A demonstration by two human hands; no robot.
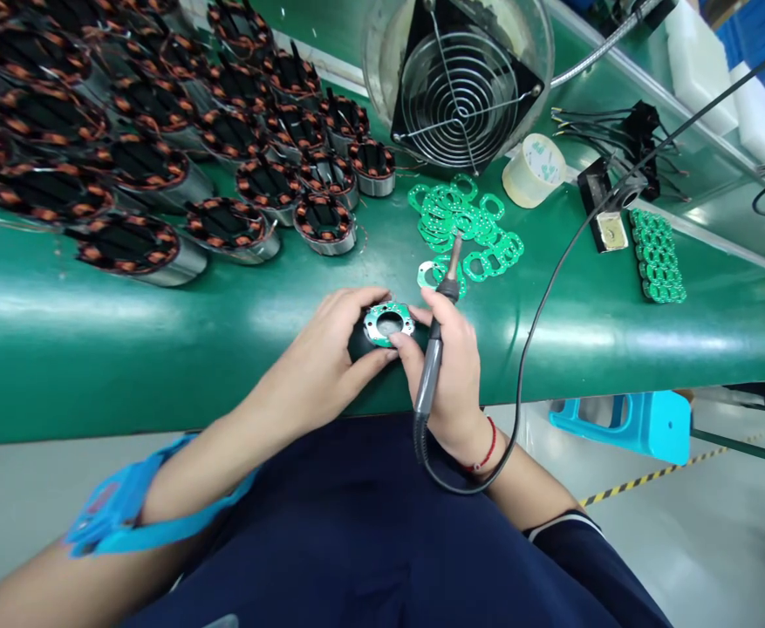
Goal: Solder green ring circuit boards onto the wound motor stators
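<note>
My left hand (326, 353) curls around a motor stator (367, 338) at the front of the bench, thumb in front and fingers behind. A ring-shaped green circuit board (382, 338) lies on top of the stator, its round hole facing up. In my right hand (457, 366) is a soldering iron (428, 377), its grey handle between the fingers and its tip pointing away from me, over the loose boards. The right thumb and a fingertip also touch the board's right edge. Beyond the hands lies a pile of loose green ring boards (444, 209).
Several copper-wound stators (323, 222) stand in rows at the left. A fan with a wire guard (464, 109) sits behind the boards, beside a tape roll (534, 170). A soldering iron stand (604, 214) and a stack of boards (658, 257) are right. The iron's black cable (531, 336) crosses the bench.
</note>
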